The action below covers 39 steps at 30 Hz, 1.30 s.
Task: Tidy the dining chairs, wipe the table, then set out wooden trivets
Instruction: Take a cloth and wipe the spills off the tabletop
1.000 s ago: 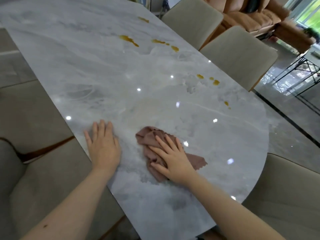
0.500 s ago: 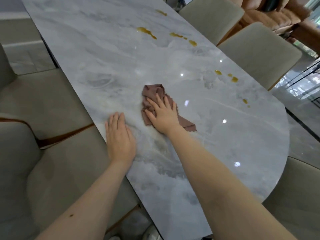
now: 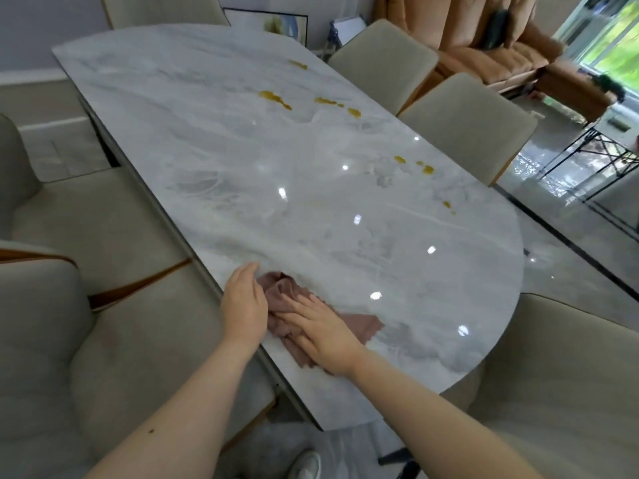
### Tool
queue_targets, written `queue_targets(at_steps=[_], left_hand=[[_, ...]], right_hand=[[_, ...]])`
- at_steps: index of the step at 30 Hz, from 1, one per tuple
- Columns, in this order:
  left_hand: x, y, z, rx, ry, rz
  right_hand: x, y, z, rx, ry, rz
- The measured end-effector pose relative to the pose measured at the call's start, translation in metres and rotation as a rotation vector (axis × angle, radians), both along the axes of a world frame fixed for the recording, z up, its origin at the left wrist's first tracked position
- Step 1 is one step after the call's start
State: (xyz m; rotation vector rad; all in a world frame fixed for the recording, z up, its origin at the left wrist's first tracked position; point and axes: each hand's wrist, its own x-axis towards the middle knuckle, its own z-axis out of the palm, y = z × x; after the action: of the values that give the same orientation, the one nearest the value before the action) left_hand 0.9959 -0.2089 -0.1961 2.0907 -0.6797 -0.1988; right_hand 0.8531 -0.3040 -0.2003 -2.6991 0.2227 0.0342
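Observation:
A long grey marble table (image 3: 242, 160) with rounded ends fills the view. A crumpled brown cloth (image 3: 359, 324) lies near its left front edge. My right hand (image 3: 321, 335) presses flat on the cloth with straight fingers. My left hand (image 3: 243, 305) stands on its edge at the table's rim, fingers straight, touching the cloth's left side. Several yellow-orange spill spots (image 3: 275, 98) run along the far and right part of the tabletop.
Beige upholstered chairs stand around the table: two on the left (image 3: 103, 219), two on the right (image 3: 466, 122), one at the near right (image 3: 570, 392), one at the far end (image 3: 162, 8). An orange sofa (image 3: 484, 39) and a black metal rack (image 3: 587, 160) stand beyond.
My right hand has drawn the cloth back toward the table's near left edge. My left hand has turned from lying flat to standing on edge beside the cloth. The view has pulled back.

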Motion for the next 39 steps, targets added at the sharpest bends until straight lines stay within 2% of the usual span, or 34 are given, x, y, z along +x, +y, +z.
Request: queue_targets(at_steps=[7, 12, 16, 20, 25, 29, 35, 39], left_hand=[[-0.058, 0.011, 0.011, 0.13, -0.063, -0.271], [-0.1, 0.013, 0.022, 0.227, -0.043, -0.431], [-0.133, 0.001, 0.036, 0.271, -0.013, -0.514], [-0.178, -0.026, 0.064, 0.257, -0.005, -0.58], [-0.258, -0.069, 0.103, 0.109, 0.051, -0.604], [-0.343, -0.101, 0.129, 0.009, 0.037, -0.632], [-0.479, -0.143, 0.163, -0.089, 0.06, -0.723], [-0.541, -0.174, 0.177, -0.112, 0.057, -0.771]], right_hand=[[-0.063, 0.025, 0.019, 0.178, -0.164, -0.094], [-0.118, 0.028, 0.043, 0.265, -0.042, -0.239], [-0.162, 0.019, 0.071, 0.492, 0.008, -0.478], [-0.208, 0.0, 0.107, 0.71, -0.194, -0.751], [-0.283, -0.023, 0.139, 0.998, -0.471, -1.012], [-0.354, -0.036, 0.168, 1.204, -0.671, -1.08], [-0.467, -0.059, 0.206, 1.321, -0.86, -1.152], [-0.528, -0.081, 0.218, 1.372, -0.946, -1.2]])
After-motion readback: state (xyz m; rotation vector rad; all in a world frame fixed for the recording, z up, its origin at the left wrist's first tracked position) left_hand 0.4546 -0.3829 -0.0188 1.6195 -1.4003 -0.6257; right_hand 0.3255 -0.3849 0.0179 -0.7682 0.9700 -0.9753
